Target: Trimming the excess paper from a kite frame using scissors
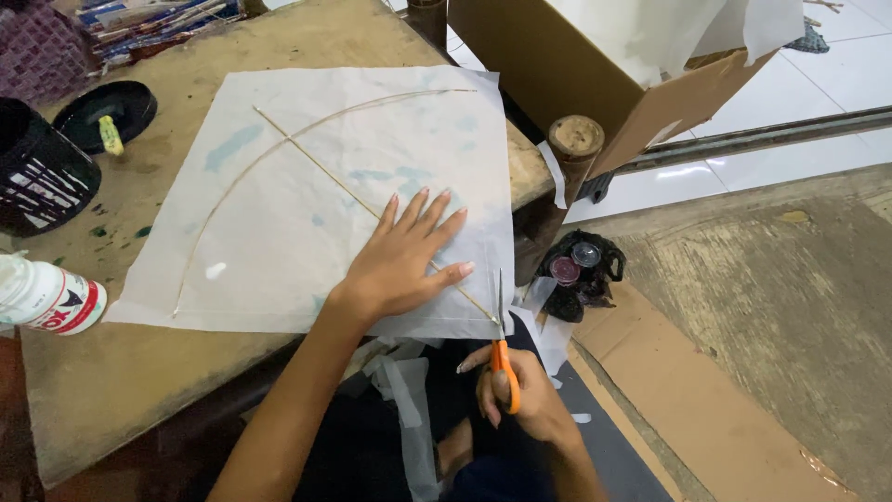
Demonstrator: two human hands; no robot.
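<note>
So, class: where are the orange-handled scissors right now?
The scissors are in the right hand, low and right of centre in the head view, blades at the paper sheet's near corner.

One camera only, worn on the head, so no second view shares the scene. It looks steeply down and a little forward from just above the person's own forearms, close to the work. The wooden worktop (111, 390) fills the left and middle and runs away at a slant toward the top edge. The right side takes in the tiled floor (836, 65) beyond a cardboard box (557, 65). The person's lap lies along the bottom edge
</note>
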